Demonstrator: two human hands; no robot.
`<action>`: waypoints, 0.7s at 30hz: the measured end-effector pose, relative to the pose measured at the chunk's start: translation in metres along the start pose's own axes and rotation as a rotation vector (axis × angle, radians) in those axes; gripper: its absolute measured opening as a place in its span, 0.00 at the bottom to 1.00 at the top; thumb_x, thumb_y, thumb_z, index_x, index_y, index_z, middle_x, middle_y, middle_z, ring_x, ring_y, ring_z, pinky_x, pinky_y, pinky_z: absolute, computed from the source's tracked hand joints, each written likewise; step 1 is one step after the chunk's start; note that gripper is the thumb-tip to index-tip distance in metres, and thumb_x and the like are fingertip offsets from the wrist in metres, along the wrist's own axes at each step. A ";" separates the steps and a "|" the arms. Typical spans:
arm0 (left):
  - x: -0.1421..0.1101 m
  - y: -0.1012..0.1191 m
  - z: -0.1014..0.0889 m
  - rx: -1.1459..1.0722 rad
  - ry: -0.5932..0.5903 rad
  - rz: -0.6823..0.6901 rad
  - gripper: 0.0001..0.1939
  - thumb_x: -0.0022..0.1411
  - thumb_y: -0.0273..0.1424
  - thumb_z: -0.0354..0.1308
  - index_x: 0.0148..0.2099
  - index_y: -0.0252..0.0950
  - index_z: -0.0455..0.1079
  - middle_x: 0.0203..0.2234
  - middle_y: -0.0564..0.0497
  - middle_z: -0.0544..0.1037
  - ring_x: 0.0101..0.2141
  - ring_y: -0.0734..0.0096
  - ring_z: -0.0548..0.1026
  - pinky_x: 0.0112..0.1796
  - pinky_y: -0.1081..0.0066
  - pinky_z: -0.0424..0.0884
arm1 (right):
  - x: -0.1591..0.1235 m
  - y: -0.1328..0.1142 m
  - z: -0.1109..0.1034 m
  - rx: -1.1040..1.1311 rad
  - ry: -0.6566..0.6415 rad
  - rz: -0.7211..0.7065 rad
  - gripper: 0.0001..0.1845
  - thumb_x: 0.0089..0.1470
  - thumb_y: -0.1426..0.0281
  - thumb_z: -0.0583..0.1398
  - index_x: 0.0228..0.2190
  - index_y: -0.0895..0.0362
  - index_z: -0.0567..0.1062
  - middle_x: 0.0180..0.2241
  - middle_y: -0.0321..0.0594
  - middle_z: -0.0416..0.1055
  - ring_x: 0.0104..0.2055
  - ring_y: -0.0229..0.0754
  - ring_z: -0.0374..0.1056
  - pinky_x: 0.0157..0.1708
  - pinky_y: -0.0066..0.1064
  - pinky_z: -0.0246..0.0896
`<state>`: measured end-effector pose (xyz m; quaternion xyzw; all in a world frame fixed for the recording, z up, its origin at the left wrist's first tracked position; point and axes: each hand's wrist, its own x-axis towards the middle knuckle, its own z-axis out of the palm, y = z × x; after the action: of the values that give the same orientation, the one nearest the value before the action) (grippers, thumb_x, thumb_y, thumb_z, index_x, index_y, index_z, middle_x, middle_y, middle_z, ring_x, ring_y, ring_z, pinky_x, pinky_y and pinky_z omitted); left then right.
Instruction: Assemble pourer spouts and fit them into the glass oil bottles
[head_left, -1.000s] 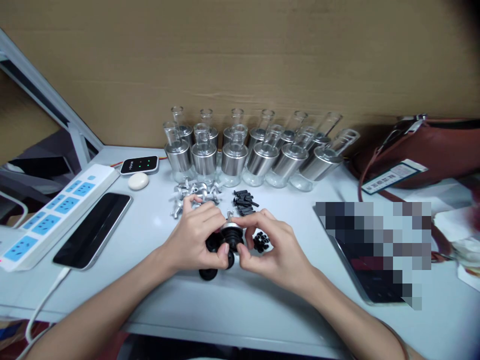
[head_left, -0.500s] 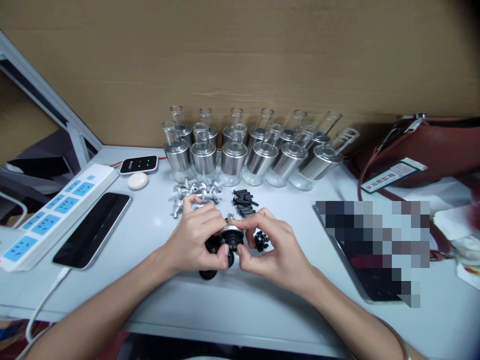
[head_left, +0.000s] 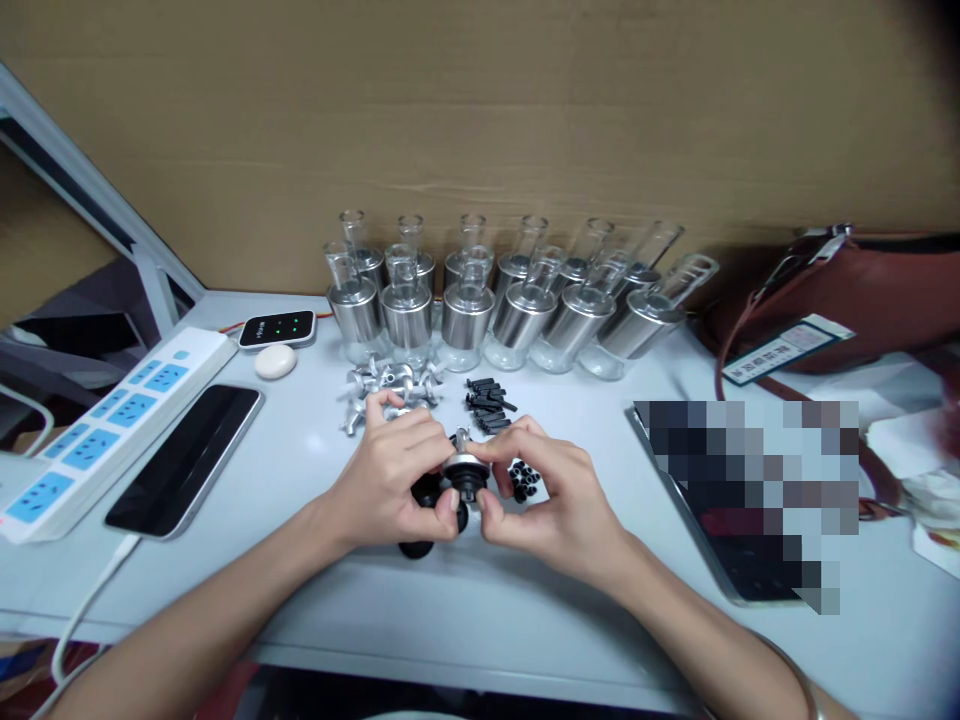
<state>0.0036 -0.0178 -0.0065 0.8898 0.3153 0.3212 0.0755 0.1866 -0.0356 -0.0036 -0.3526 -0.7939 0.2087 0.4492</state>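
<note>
Both hands meet over the middle of the white table. My left hand and my right hand pinch the same small part, a silver cap on a black round piece. Fingers of both hands are curled around it. Black round pieces lie just under my left hand. A cluster of tiny black rings sits by my right fingers. Behind the hands lie silver metal fittings and a pile of short black rods.
Two rows of glass bottles with silver collars stand at the back. A power strip, a dark phone and a small black device lie left. A tablet and a brown bag are right.
The hands stay together on the small part; the fingers have shifted slightly around it. Nothing else has moved.
</note>
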 end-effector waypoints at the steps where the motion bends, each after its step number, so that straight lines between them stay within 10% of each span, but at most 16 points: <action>1: 0.000 0.000 0.000 0.005 -0.003 0.001 0.08 0.55 0.32 0.45 0.25 0.35 0.57 0.18 0.57 0.63 0.24 0.73 0.62 0.38 0.62 0.52 | 0.000 0.000 0.000 -0.001 0.001 -0.002 0.07 0.44 0.77 0.58 0.30 0.58 0.70 0.18 0.30 0.65 0.21 0.34 0.61 0.27 0.30 0.60; 21: -0.003 0.004 0.001 0.037 0.175 -0.014 0.12 0.64 0.32 0.52 0.49 0.37 0.59 0.40 0.47 0.77 0.40 0.65 0.76 0.48 0.60 0.55 | 0.004 0.014 -0.008 -0.053 -0.001 0.000 0.10 0.50 0.75 0.60 0.36 0.54 0.68 0.35 0.40 0.75 0.38 0.44 0.71 0.39 0.37 0.65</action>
<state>0.0043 -0.0223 -0.0075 0.8574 0.3329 0.3912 0.0336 0.1976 -0.0228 -0.0058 -0.3644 -0.7992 0.1879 0.4395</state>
